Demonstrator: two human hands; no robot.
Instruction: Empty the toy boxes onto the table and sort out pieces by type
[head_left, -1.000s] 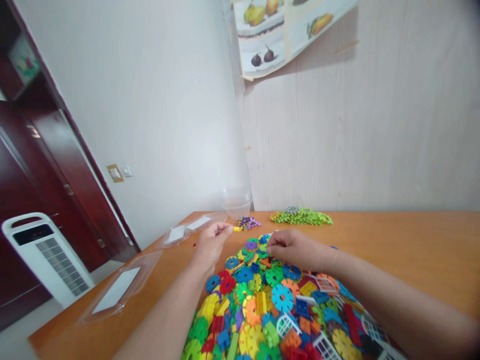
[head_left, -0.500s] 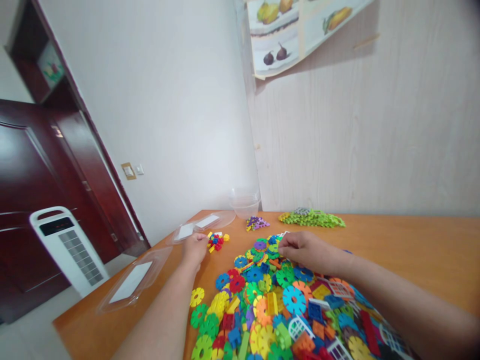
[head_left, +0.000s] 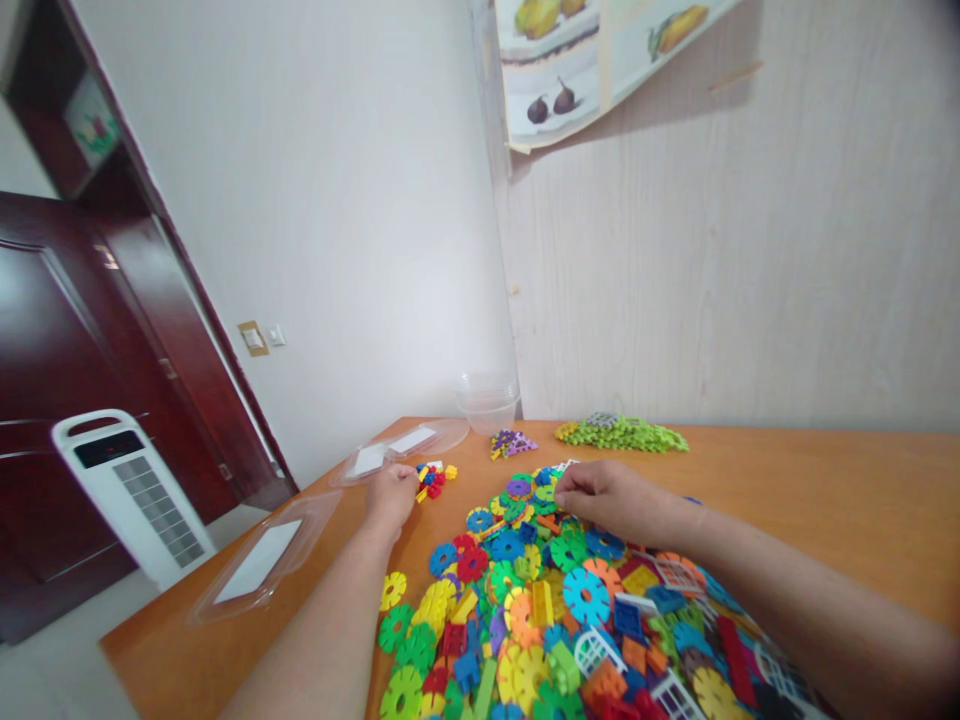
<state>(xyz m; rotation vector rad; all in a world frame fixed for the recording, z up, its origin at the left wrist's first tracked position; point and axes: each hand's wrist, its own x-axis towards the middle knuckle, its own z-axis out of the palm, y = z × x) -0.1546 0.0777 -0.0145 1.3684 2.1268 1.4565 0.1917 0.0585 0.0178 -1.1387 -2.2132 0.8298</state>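
My left hand [head_left: 391, 500] is at the left edge of a small heap of red, yellow and blue building blocks [head_left: 435, 481]. Its fingers are closed, and what they hold, if anything, is hidden. Over the far end of a large mixed pile rests my right hand [head_left: 606, 495], fingers bent and pressed together beside a light green notched disc [head_left: 546, 494]. I cannot make out anything between them. The pile mixes flower-like discs, such as a blue one [head_left: 586, 597], with blocks, such as a lime green one [head_left: 564, 667], and white window-frame pieces [head_left: 598, 652].
Behind the pile lie a purple and yellow group of pieces [head_left: 512, 444] and a green stack [head_left: 622, 434]. Clear plastic tubs [head_left: 487, 404] stand by the wall. Transparent lids with white labels [head_left: 259, 562] lie along the left table edge [head_left: 142, 612].
My left hand has edged slightly closer to the small heap of blocks, covering a bit more of it. My right hand stays at nearly the same spot, and the view has shifted slightly.
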